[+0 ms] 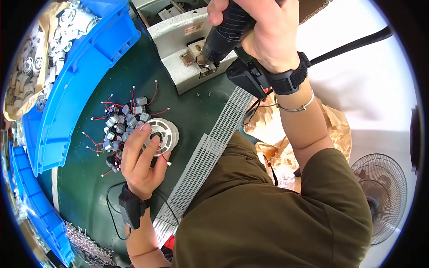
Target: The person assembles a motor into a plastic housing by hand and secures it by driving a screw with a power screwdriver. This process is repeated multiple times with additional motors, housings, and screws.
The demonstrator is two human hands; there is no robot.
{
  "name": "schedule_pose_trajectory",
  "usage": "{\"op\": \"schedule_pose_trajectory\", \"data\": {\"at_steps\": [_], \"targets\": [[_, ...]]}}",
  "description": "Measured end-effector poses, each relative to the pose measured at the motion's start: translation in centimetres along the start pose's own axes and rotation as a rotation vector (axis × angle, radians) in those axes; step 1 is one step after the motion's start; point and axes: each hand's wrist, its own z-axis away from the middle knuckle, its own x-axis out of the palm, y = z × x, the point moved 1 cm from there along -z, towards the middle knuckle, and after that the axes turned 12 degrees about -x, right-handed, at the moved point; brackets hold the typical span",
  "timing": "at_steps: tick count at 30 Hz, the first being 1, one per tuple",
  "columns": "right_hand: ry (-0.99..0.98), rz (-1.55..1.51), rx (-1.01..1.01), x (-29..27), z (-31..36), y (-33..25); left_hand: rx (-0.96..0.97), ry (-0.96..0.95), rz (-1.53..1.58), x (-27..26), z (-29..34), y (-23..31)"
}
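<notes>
My left hand is closed over a white round plastic housing on the green table. Its fingertips press at the dark centre part, and a red wire with a white connector hangs out beside the thumb. What lies under the fingers is partly hidden. Up at the top, my right hand grips a black electric screwdriver. The tool's tip points down into the front of a grey metal screw feeder. Touching the left fingers' far side is a pile of small grey motors with red and black wires.
Blue plastic bins line the left side, one with white plastic parts. A heap of small screws lies at the lower left. A perforated white strip runs along the table edge. Brown paper and a fan are at right.
</notes>
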Motion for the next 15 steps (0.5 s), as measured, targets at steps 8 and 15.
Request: {"op": "schedule_pose_trajectory", "data": {"at_steps": [8,15], "targets": [[-0.068,0.013,-0.051,0.4,0.1,0.2,0.003,0.015,0.009,0.1,0.2,-0.1],[0.153,-0.6,0.208,2.6,1.2,-0.6,-0.058,0.075,-0.02,0.4,0.1,0.5]]}}
